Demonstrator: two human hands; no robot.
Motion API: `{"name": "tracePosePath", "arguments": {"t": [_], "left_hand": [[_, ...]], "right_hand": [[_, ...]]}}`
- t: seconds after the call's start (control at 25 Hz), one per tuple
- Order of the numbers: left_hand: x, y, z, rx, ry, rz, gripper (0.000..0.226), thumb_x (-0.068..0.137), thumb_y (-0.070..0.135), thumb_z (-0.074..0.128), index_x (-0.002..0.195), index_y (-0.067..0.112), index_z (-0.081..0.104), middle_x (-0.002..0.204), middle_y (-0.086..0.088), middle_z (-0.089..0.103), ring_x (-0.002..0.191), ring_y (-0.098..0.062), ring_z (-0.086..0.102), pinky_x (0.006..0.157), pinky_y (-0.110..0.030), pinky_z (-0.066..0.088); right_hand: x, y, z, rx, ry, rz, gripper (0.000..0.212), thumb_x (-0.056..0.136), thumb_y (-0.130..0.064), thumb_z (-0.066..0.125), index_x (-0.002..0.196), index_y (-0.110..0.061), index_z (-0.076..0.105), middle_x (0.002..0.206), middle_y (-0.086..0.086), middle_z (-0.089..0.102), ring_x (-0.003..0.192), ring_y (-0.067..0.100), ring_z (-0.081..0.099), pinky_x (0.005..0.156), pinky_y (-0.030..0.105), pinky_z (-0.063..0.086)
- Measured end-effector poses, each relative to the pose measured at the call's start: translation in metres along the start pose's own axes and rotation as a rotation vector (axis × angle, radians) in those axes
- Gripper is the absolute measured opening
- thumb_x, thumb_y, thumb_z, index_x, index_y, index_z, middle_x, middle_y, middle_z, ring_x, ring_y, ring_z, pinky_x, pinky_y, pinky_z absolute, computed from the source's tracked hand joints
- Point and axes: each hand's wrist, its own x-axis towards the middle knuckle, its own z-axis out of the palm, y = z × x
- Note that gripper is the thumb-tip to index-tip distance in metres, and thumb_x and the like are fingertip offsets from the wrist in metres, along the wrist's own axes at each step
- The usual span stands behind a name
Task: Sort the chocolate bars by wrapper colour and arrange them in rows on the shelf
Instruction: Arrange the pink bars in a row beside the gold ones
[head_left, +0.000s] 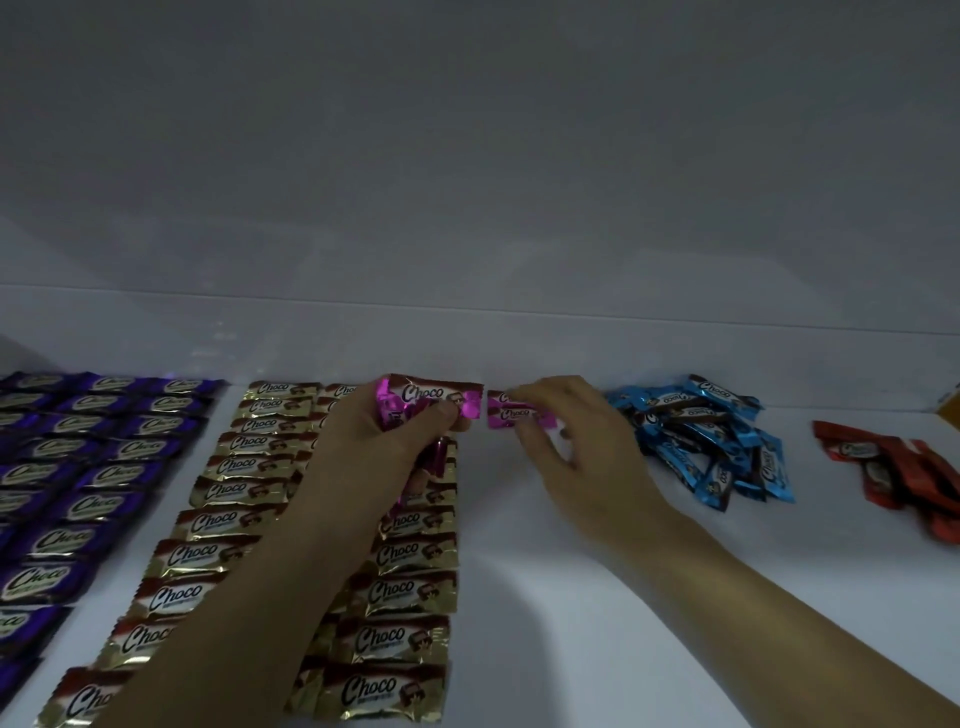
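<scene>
My left hand (379, 441) grips a bunch of pink-wrapped chocolate bars (423, 397) above the gold rows. Just to its right, my right hand (561, 431) presses its fingertips on two pink bars (511, 413) lying on the white shelf (545, 597) near the back. Gold-wrapped bars (234, 491) lie in two neat columns under my left forearm. Purple bars (93, 441) fill ordered rows at the far left.
A loose heap of blue-wrapped bars (711, 441) lies right of my right hand. A smaller heap of red-wrapped bars (893, 467) sits at the far right. The shelf's back wall (467, 322) rises just behind the bars. A yellow object (950, 405) shows at the right edge.
</scene>
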Motion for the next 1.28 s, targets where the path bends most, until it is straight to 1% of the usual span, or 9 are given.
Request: {"name": "tracePosePath", "arguments": {"t": [0.12,0.2,0.36,0.52,0.68,0.84,1.0,1.12,1.28], "left_hand": [[-0.006,0.002,0.006,0.158,-0.08,0.125,0.01,0.093,0.015,0.067,0.092,0.019,0.076,0.074,0.003,0.076,0.058,-0.012,0.061,0.053,-0.025,0.05],[-0.008,0.0,0.011,0.201,-0.156,0.169,0.014,0.096,0.013,0.063,0.094,0.014,0.077,0.084,-0.003,0.077,0.056,-0.011,0.062,0.052,-0.024,0.049],[0.004,-0.007,0.008,-0.266,-0.23,-0.112,0.027,0.092,0.023,0.062,0.103,0.0,0.069,0.086,-0.012,0.069,0.051,-0.016,0.047,0.042,-0.023,0.036],[0.008,-0.003,-0.005,-0.607,-0.311,-0.174,0.037,0.085,0.017,0.051,0.117,0.002,0.061,0.086,-0.008,0.058,0.061,-0.015,0.047,0.049,-0.024,0.037],[0.006,-0.005,-0.005,-0.676,-0.305,-0.19,0.043,0.084,-0.001,0.039,0.12,0.006,0.059,0.088,-0.007,0.057,0.071,-0.017,0.053,0.056,-0.025,0.041],[0.011,-0.005,-0.002,-0.69,-0.264,-0.231,0.046,0.084,0.0,0.05,0.129,0.006,0.059,0.089,-0.005,0.06,0.072,-0.015,0.056,0.052,-0.022,0.044],[0.014,-0.006,-0.001,-0.652,-0.216,-0.251,0.047,0.086,0.003,0.054,0.132,0.004,0.058,0.088,-0.008,0.065,0.07,-0.016,0.061,0.049,-0.024,0.048],[0.012,-0.006,-0.001,-0.628,-0.203,-0.268,0.043,0.086,-0.003,0.047,0.127,0.002,0.06,0.086,-0.009,0.063,0.07,-0.018,0.061,0.05,-0.025,0.049],[0.01,-0.007,-0.003,-0.666,-0.19,-0.297,0.037,0.079,-0.011,0.039,0.103,0.007,0.059,0.088,-0.011,0.062,0.073,-0.021,0.062,0.063,-0.027,0.056]], "right_hand": [[0.002,-0.029,-0.016,0.608,-0.056,0.192,0.021,0.091,-0.019,0.065,0.111,-0.018,0.068,0.093,-0.002,0.073,0.085,0.012,0.069,0.07,0.023,0.052],[0.003,-0.039,-0.019,0.683,-0.088,0.195,0.015,0.09,-0.003,0.07,0.103,-0.011,0.069,0.082,0.004,0.074,0.073,0.013,0.07,0.063,0.018,0.05],[0.015,-0.012,-0.029,0.497,0.055,0.292,0.023,0.086,0.003,0.071,0.086,-0.02,0.071,0.074,-0.003,0.072,0.063,0.003,0.065,0.059,0.015,0.045],[0.0,0.017,-0.012,0.05,-0.11,0.253,0.017,0.086,-0.01,0.074,0.087,-0.027,0.07,0.074,-0.012,0.066,0.061,-0.003,0.057,0.059,0.009,0.039],[-0.009,0.017,-0.004,-0.108,0.045,0.035,0.019,0.088,-0.007,0.066,0.103,-0.019,0.069,0.099,-0.008,0.056,0.079,-0.003,0.047,0.076,0.007,0.036],[-0.016,0.01,0.001,-0.229,-0.094,-0.078,0.017,0.089,-0.01,0.061,0.1,-0.017,0.071,0.096,-0.007,0.06,0.091,0.01,0.051,0.081,0.026,0.046],[-0.014,0.009,0.0,-0.27,-0.111,-0.044,0.023,0.088,-0.01,0.058,0.104,-0.018,0.072,0.1,-0.007,0.061,0.095,0.012,0.052,0.083,0.025,0.046],[-0.013,0.009,0.001,-0.298,-0.091,-0.014,0.025,0.086,-0.009,0.058,0.104,-0.019,0.072,0.1,-0.007,0.061,0.096,0.013,0.053,0.084,0.029,0.047],[-0.013,0.01,0.002,-0.307,-0.118,0.0,0.03,0.085,-0.01,0.057,0.109,-0.021,0.072,0.104,-0.006,0.061,0.1,0.016,0.054,0.087,0.034,0.049]]}}
